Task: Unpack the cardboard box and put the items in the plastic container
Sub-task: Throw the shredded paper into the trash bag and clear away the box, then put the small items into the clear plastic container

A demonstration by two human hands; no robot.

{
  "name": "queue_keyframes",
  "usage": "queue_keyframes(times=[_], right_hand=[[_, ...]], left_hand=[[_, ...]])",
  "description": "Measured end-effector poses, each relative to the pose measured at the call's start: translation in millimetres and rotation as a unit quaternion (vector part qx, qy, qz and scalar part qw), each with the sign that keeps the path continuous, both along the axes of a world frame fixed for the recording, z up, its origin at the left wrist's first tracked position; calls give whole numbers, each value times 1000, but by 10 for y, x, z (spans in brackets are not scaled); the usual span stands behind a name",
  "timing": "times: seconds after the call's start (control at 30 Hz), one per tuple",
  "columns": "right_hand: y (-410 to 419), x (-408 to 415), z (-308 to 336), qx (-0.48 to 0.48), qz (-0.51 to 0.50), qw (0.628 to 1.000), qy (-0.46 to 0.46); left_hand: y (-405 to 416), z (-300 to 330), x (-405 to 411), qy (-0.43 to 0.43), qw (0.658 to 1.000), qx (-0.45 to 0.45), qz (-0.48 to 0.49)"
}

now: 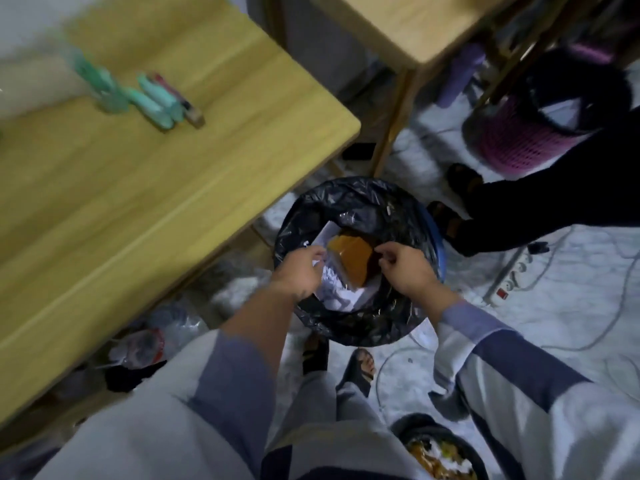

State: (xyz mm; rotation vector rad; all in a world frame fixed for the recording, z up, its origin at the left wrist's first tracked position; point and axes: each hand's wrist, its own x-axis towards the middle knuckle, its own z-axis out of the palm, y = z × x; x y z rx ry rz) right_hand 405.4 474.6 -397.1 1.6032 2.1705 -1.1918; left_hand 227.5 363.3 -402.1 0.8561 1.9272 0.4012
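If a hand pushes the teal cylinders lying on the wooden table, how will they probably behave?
The teal cylinders lie on their sides on the smooth wooden table, so they would probably roll. They look slim, so likely light. The blurred picture does not show whether they are stiff.

You stand on pale marbled floor (571, 278); wooden table (145, 174) at left, second table (408, 22) beyond, power strip (509, 275) at right.

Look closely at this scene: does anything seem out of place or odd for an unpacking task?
Yes. Both hands, left hand and right hand, hover over a black-lined bin holding a brown cardboard piece and crumpled paper. No plastic container is visible.
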Motion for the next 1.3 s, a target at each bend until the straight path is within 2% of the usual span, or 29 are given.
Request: queue_keyframes(times=[0.3,0.6,0.97,1.17,1.3], right_hand=[[-45,-296,1441,93,79,990,70],[-123,-1015,2116,132,173,969,118],[-291,-2445,2164,155,223,955,116],[-229,-3235,1933,182,212,956,90],[-237,-3461,1706,188,198,960,63]], left_hand=[[-107,1352,-100,59,993,86,45],[-564,1976,-685,141,968,141,155],[-1013,1976,-2067,197,946,125,227],[-1045,1881,-3052,264,928,134,227],[-1013,1780,-3521,312,907,135,248]])
